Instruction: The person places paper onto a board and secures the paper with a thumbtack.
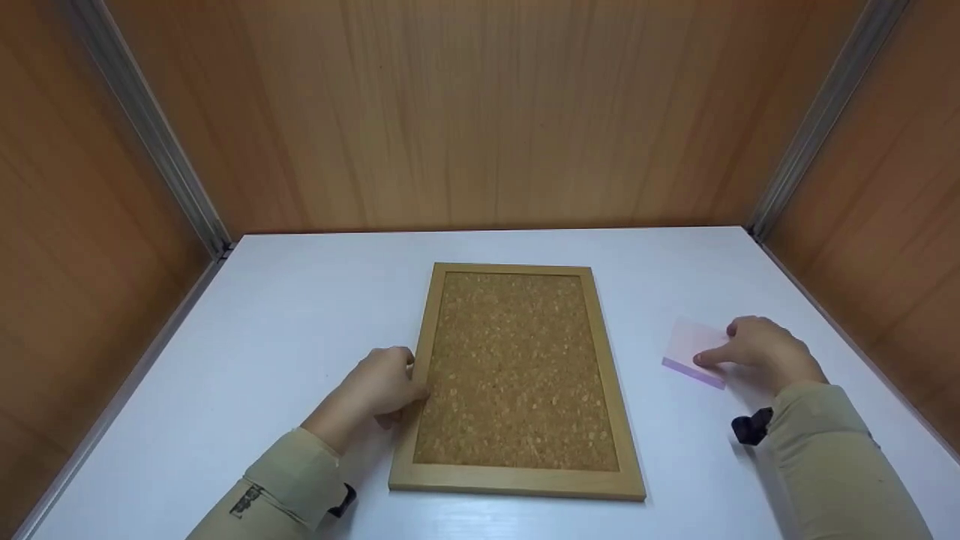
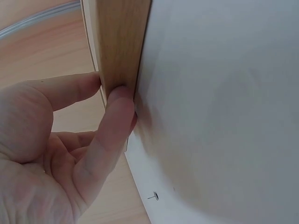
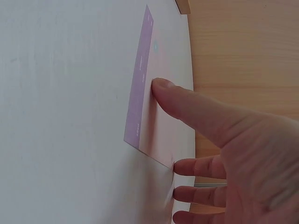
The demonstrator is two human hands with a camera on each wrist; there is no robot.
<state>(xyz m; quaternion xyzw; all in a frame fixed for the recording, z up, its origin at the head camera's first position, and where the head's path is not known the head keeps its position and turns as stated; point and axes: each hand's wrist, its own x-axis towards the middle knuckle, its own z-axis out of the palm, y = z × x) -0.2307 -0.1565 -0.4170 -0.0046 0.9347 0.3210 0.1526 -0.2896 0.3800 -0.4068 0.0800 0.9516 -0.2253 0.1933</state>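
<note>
A cork board in a light wooden frame lies on the white table, in the middle of the head view. My left hand pinches the frame's left side. Its thumb and fingers bear on the wooden edge in the left wrist view. To the right of the board lies a pink pad of paper with a purple edge. My right hand rests on this pad with its thumb on the top face, and the other fingertips reach down by its side edge, fairly straight.
A small tack lies on the table left of the board. Wooden panels wall the table at the back and both sides, with metal posts in the corners. A dark wrist strap piece hangs under the right sleeve.
</note>
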